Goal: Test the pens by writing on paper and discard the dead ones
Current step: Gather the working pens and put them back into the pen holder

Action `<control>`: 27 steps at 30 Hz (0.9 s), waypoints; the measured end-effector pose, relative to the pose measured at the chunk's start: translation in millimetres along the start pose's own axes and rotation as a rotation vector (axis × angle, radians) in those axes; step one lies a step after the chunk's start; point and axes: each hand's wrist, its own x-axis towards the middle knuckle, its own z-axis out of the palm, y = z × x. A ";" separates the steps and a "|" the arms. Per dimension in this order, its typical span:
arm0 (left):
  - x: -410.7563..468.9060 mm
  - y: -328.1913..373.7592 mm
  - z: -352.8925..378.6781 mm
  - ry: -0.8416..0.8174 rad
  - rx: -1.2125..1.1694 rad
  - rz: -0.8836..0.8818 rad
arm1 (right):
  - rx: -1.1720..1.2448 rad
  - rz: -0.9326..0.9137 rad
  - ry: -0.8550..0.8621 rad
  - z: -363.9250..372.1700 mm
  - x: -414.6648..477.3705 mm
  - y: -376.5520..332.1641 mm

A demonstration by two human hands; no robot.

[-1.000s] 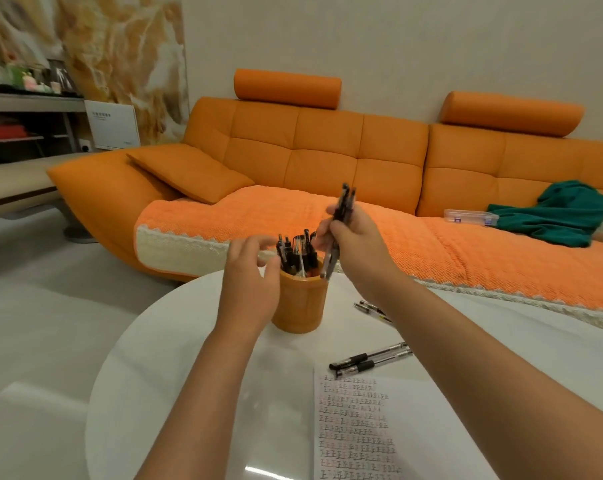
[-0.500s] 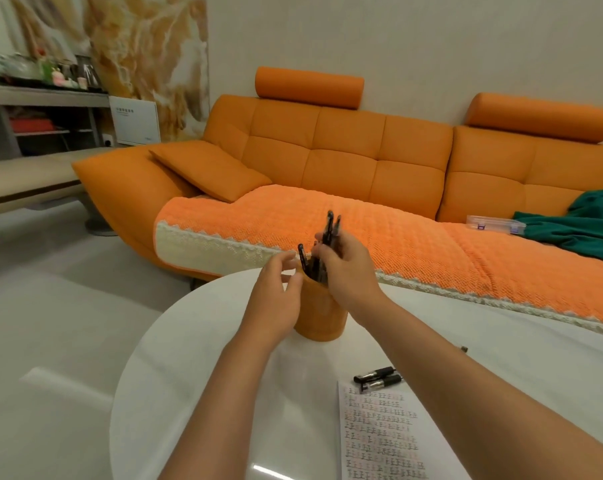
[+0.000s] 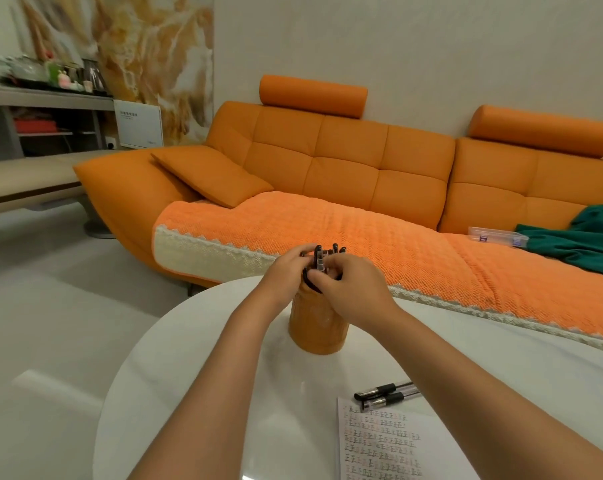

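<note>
Soft, even indoor light; faint glare on the glossy white table [image 3: 189,368]; wide-angle bowing at edges.

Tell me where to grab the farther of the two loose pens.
Pinch the farther pen at its black cap, from above: it lies flat on the table, the neighbour pen lies close on its near side, and the right forearm covers its far end.

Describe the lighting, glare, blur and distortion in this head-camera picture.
Head view: soft, even indoor light; the glossy white table shows pale reflections and faint shadow round the pen holder; wide-angle distortion tilts the shelf and bows the sofa; shelf clutter is blurred.
</note>
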 end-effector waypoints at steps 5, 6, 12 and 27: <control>-0.2 -1.6 -5.7 0.041 -0.006 0.082 | 0.043 0.011 0.063 2.1 -0.5 5.1; -0.9 0.6 -5.9 0.047 0.001 0.102 | 0.019 0.010 0.063 3.1 -0.6 5.0; -3.7 -4.9 0.1 0.007 0.220 0.186 | 0.138 0.024 0.035 -1.8 -2.9 6.9; -56.0 33.8 68.6 -0.027 0.579 0.562 | -0.126 0.229 -0.155 -61.2 -58.2 114.9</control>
